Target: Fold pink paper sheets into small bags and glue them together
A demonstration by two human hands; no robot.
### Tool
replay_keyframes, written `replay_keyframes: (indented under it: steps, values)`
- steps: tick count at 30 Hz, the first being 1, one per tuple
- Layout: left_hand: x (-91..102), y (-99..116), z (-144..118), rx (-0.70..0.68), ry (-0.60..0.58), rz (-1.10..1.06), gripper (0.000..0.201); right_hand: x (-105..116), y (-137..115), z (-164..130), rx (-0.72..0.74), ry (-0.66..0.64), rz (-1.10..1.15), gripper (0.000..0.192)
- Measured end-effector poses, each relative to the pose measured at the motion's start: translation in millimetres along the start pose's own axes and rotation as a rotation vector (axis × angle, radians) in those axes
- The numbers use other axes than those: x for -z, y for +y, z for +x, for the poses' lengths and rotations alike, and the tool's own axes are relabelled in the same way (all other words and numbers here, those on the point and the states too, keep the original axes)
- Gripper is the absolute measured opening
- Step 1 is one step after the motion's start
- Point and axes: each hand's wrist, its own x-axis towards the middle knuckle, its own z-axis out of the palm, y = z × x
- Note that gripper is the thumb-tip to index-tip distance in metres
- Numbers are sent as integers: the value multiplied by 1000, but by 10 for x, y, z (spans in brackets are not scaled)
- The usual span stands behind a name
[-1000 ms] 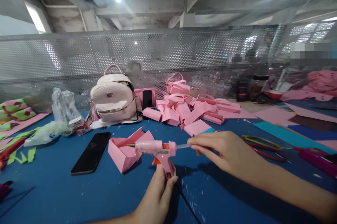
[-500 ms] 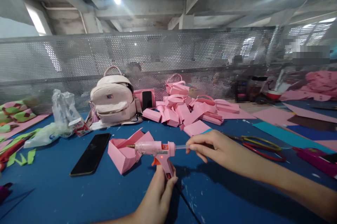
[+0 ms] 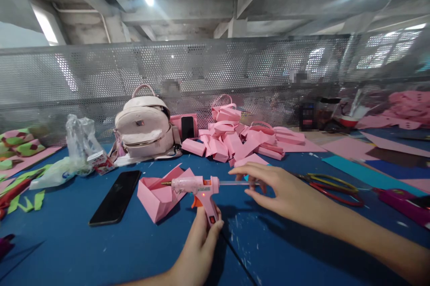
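Head view: the left hand [image 3: 198,250] is wrapped around the grip of a pink glue gun [image 3: 196,187], holding it up off the blue table [image 3: 101,250] with the nozzle pointing left, over a folded pink paper box [image 3: 157,194]. A clear glue stick [image 3: 233,183] pokes out of the back of the gun, level with the table. The right hand [image 3: 278,187] comes in from the right with its fingers [image 3: 250,172] loosely spread around the far end of the stick; whether they pinch it or only touch it cannot be told, since the stick's end is hidden behind them. The glue gun sits between the two hands, the left below it, the right just beside its rear.

Left of the box lies a black phone [image 3: 116,196], face up. Behind stand a pale backpack [image 3: 144,122] and a heap of pink paper pieces [image 3: 242,140]. The left forearm is cut off at the lower edge, and the gun's cord is mostly lost in shadow. Things beyond the mesh screen [image 3: 215,66] are blurred.
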Motion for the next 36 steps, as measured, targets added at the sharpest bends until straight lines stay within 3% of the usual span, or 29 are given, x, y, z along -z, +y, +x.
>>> replay_keyframes:
  steps: [5, 7, 9, 12, 14, 16, 18, 24, 27, 31, 33, 36]
  values:
    - [4, -15, 0, 16, 1, -14, 58, 75, 181, -74, -95, 53, 62, 46]
    - [-1, -10, 1, 42, 9, -34, 61, 147, 251, -114, -119, 151, 117, 44]
    - [-7, 2, 2, 62, 18, -52, 64, 220, 303, -150, -120, 418, 226, 30]
    - [-10, 19, 4, 65, 37, -59, 63, 257, 372, -191, -55, 967, 537, 7]
    - [-11, 19, 8, 62, 49, -56, 63, 207, 430, -213, -76, 1048, 752, 8]
    - [-12, 13, 14, 58, 49, -46, 63, 117, 494, -238, -183, 914, 809, 15]
    - [-14, 7, 19, 58, 51, -48, 64, 28, 543, -262, -248, 788, 674, 20]
    - [-17, 15, 24, 65, 68, -83, 64, -52, 433, -291, -85, 682, 185, 20]
    - [-13, 15, 22, 71, 60, -64, 64, -112, 234, -290, -15, 452, 92, 21]
    - [-17, 15, 25, 66, 70, -82, 64, -339, 29, -216, -77, -30, 150, 35]
    - [-24, 22, 31, 59, 61, -101, 64, -502, 11, -121, -101, -101, 283, 49]
    - [-34, 30, 55, 30, -5, -125, 62, -759, 35, 61, -132, -168, 690, 66]
